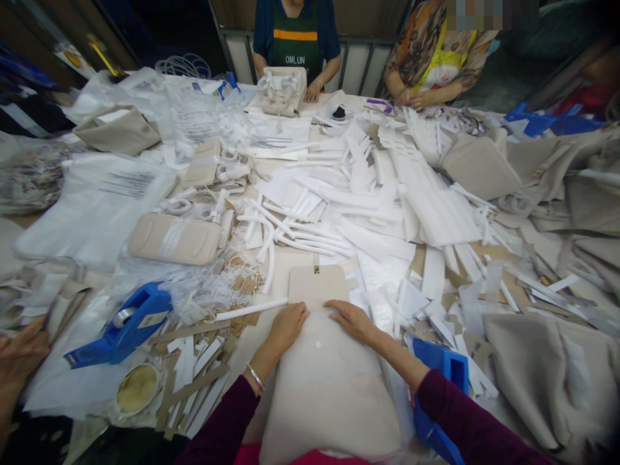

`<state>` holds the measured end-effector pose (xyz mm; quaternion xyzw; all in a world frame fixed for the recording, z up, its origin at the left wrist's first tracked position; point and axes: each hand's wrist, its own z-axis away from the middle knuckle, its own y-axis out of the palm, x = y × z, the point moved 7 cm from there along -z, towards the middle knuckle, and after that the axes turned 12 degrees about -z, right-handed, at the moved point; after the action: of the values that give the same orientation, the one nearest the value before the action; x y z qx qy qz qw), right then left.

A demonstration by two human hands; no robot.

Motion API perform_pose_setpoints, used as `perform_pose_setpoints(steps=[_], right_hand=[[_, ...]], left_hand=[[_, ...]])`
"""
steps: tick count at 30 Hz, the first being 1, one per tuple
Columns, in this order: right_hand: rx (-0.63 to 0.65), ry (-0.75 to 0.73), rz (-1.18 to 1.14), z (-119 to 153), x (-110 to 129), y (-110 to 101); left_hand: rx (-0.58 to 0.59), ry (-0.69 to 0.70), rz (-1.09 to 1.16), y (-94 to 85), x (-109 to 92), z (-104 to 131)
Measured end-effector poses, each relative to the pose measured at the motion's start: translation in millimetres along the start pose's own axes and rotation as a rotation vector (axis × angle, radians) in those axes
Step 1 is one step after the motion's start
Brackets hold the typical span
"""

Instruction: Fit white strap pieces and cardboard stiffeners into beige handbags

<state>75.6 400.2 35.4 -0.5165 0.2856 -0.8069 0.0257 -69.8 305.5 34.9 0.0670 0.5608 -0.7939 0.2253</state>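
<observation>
At the near edge of the worktop, a beige bag is being partly covered by a translucent sleeve, touched at its upper end by the left hand and right hand; whether either grip is being clenched cannot be told. The middle is being occupied by white tubes, the far edge by a beige case.

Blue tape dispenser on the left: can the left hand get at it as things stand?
Likely yes: mostly low loose strips and crumpled plastic lie between the left hand and the blue tape dispenser, nothing tall. The hand would first have to leave the beige bag.
</observation>
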Motion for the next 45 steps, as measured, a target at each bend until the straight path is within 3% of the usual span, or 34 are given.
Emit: perform_pose_setpoints(steps=[5,9,16,18,21,25,27,29,31,33,35,37,39,42,45], right_hand=[[-0.011,0.014,0.110,3,-4,4],[-0.009,0.039,0.167,1,-6,7],[-0.077,0.021,0.116,3,-5,3],[-0.098,-0.019,0.086,2,-3,0],[-0.124,-0.039,0.065,0,-3,0],[-0.144,-0.010,0.068,1,-7,-2],[-0.220,0.010,0.117,6,-11,-17],[-0.423,0.095,0.190,20,-23,-51],[-0.673,0.275,0.254,41,-43,-95],[-0.820,0.522,0.291,63,-68,-134],[-0.811,0.769,0.287,77,-94,-157],[-0.732,0.921,0.253,82,-113,-166],[-0.670,0.958,0.223,80,-120,-170],[-0.646,0.936,0.233,76,-108,-179],[-0.854,0.681,0.287,70,-59,-208]], left_hand=[[0.045,-0.065,0.028,3.2,9,-8],[0.075,-0.028,0.038,-2.0,14,-12],[-0.088,0.084,-0.310,-24.9,-10,1],[-0.149,0.116,-0.371,-19.3,-22,8],[-0.153,0.251,-0.342,5.5,-36,18],[-0.129,0.298,-0.333,29.5,-34,24],[-0.116,0.294,-0.326,31.0,-31,24],[-0.091,0.296,-0.307,29.4,-30,23],[-0.068,0.292,-0.288,27.5,-31,23],[-0.059,0.281,-0.276,26.3,-32,23],[-0.059,0.279,-0.270,25.8,-33,24],[-0.063,0.275,-0.268,25.4,-34,25],[-0.065,0.270,-0.265,24.8,-34,26],[-0.066,0.270,-0.251,24.2,-34,29],[-0.057,0.270,-0.226,24.5,-33,32]])
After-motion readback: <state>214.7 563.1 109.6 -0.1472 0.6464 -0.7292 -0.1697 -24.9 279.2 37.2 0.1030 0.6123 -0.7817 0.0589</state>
